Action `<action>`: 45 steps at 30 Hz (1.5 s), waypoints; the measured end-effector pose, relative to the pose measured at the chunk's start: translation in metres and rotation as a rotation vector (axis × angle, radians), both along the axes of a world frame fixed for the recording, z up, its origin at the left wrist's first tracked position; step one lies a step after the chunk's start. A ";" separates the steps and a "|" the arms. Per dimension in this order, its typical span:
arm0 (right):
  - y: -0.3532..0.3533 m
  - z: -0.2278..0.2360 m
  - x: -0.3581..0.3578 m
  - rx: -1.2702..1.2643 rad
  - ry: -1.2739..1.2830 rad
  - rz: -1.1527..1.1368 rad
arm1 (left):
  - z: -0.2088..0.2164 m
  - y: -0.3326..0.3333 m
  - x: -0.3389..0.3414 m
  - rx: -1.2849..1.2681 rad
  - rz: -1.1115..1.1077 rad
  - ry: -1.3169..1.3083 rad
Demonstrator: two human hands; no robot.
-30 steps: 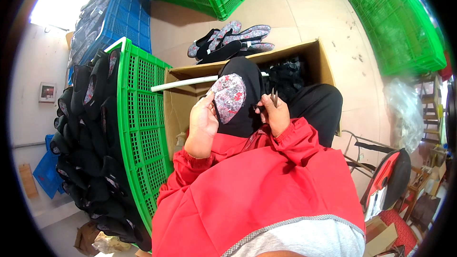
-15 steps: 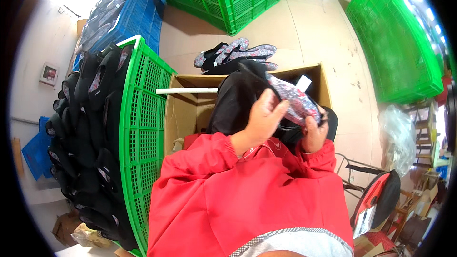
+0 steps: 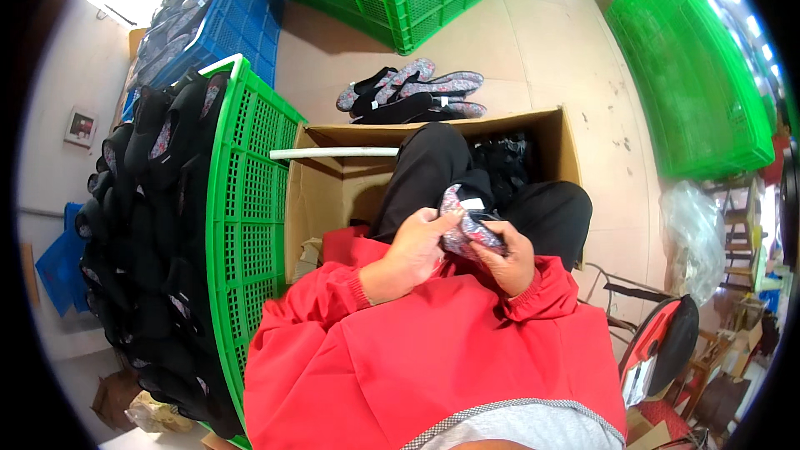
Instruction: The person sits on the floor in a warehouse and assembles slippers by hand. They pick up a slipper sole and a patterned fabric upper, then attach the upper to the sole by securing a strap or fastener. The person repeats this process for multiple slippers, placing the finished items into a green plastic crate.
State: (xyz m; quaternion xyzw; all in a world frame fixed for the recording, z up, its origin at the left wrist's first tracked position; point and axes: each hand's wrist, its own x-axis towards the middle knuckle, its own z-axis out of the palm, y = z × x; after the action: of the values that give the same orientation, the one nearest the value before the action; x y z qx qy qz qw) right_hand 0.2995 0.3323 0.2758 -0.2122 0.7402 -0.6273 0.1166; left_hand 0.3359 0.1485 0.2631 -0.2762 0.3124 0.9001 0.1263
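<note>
A pale floor (image 3: 575, 75) spreads beyond an open cardboard box (image 3: 315, 196), with a perforated green plastic crate (image 3: 250, 208) of black shoes (image 3: 142, 242) on the left and patterned footwear (image 3: 408, 87) heaped at the box's far side. Compared with half a second earlier, the fabric shoe (image 3: 459, 236) has been drawn nearer and leftward, from above the right knee to the lap between the thighs, and now appears more tightly bent. Its long axis runs obliquely, far-left to near-right; which end is the toe cannot be told. Speckled grey-and-red cloth meets a black part, with a flat white label (image 3: 472, 204) near the far end. The left hand (image 3: 412, 248) grips the shoe's left side, thumb uppermost; the right hand (image 3: 510, 258) grasps its near-right end, thumb pressed on the cloth.
</note>
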 end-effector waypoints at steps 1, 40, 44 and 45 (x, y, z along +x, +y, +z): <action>-0.004 -0.002 0.003 -0.001 -0.008 0.033 | 0.011 -0.004 0.004 -0.032 0.014 -0.039; -0.104 -0.046 -0.028 0.110 -0.137 -0.083 | -0.023 -0.035 0.056 -1.351 0.011 0.331; -0.108 -0.051 -0.024 0.065 -0.137 -0.113 | -0.010 -0.022 0.057 -1.429 0.051 0.186; -0.109 -0.048 -0.022 0.059 -0.121 -0.127 | -0.008 -0.018 0.056 -1.459 0.083 0.182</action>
State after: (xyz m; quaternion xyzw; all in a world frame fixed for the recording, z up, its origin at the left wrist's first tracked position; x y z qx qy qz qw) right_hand 0.2773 0.2229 0.2283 -0.1232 0.7619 -0.6231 0.1272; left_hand 0.3922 0.1302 0.2549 -0.2260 0.8303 0.4868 -0.1503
